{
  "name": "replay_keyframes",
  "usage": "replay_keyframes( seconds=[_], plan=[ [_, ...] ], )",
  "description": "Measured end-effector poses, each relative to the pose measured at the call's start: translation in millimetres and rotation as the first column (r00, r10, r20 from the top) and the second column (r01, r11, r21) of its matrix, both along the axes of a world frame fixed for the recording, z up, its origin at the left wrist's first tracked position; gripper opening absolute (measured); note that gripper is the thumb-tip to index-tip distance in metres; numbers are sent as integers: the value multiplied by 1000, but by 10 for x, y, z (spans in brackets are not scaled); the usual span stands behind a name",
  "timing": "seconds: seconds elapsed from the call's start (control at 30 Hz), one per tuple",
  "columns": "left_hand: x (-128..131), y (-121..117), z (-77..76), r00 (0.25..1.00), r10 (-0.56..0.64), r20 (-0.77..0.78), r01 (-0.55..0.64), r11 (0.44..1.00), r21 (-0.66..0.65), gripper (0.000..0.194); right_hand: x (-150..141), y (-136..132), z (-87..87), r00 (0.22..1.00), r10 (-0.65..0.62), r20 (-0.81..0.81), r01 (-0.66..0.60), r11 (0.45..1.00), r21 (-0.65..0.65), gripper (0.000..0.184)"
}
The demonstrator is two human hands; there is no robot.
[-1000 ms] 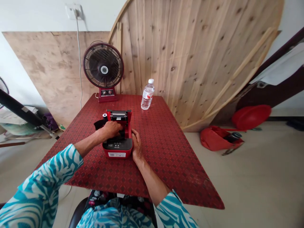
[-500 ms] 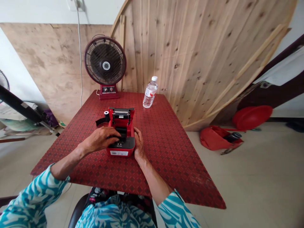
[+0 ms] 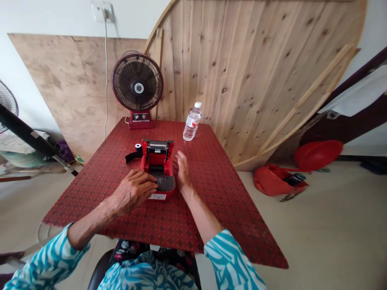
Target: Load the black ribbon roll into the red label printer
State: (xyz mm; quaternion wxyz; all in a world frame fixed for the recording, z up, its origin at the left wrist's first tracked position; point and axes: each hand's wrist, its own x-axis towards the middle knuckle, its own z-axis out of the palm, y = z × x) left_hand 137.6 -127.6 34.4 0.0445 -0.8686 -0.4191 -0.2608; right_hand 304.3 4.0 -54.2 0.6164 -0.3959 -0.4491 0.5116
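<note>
The red label printer [image 3: 158, 173] sits mid-counter [image 3: 211, 193], lid up. The left hand [image 3: 135, 191] rests at its front-left corner, grip loose, pinching nothing. The right hand [image 3: 182, 171] lies flat against its right side, fingers extended.

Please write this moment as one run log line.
left hand: on red printer front-left | right hand: beside printer | printer lid: open

fan [image 3: 138, 88]: upright, far edge of surface [image 3: 211, 193] | water bottle [image 3: 192, 121]: upright, right of fan | red bag [image 3: 278, 181]: on floor
</note>
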Motion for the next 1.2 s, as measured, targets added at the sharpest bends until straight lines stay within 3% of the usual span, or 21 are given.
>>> replay_keyframes(
  seconds=[0.13,0.27,0.4,0.53,0.63,0.73,1.03,1.2],
  plan=[
    [-17,-30,-59,1000,-14,9,13,997,76,19,-53,355,264,997,80,-2,-80,996,-34,51],
    [-13,-77,-92,1000,-2,6,1,996,92,19,-66,340,353,989,145,6,-144,989,-26,52],
    [-16,-120,-110,999,7,33,-9,997,83,18,51,55,301,988,81,134,-100,985,143,35],
    [-87,-109,-146,988,-6,152,0,999,40,23,136,-223,205,987,87,136,-102,990,102,20],
    [-169,-46,-202,954,127,273,-135,991,12,35,129,-320,159,990,127,56,-127,992,-3,26],
    [-226,22,-274,947,221,233,-226,974,-7,42,113,-339,152,988,157,4,-156,985,-74,32],
    [-269,21,-407,964,215,157,-215,976,-13,49,137,-363,82,984,161,81,-159,987,-25,34],
    [-290,37,-411,933,215,288,-186,975,-125,47,93,-376,85,986,159,38,-159,987,-17,38]
  ],
)
